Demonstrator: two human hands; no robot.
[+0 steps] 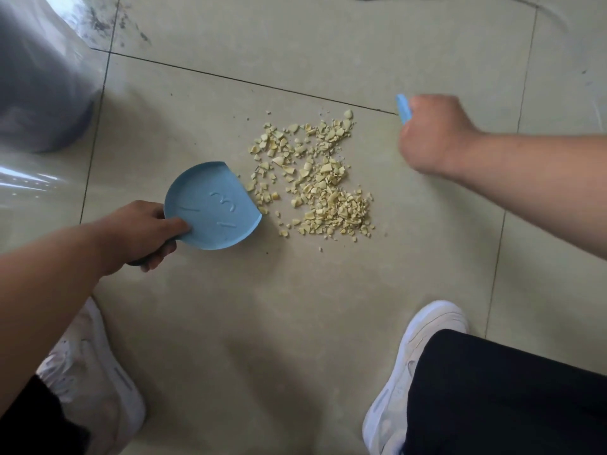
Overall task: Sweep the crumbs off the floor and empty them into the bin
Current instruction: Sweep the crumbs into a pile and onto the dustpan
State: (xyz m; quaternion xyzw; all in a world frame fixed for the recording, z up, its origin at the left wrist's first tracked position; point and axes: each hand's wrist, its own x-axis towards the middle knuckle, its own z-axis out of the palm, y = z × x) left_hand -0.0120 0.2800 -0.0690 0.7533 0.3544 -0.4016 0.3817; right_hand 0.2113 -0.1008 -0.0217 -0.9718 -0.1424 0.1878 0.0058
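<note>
A pile of pale yellow crumbs (315,178) lies spread on the tiled floor. My left hand (144,231) grips the handle of a small blue dustpan (212,205), whose open edge touches the left side of the pile. My right hand (430,136) is curled round a blue brush (403,108), just right of the pile; only the brush's blue end shows past my fist, and its bristles are hidden. A bin (39,80) lined with a clear plastic bag stands at the far left.
My two white shoes (92,366) (414,372) stand at the bottom left and bottom right. A cable (542,11) runs across the floor at the top right. Dark grout lines cross the beige tiles.
</note>
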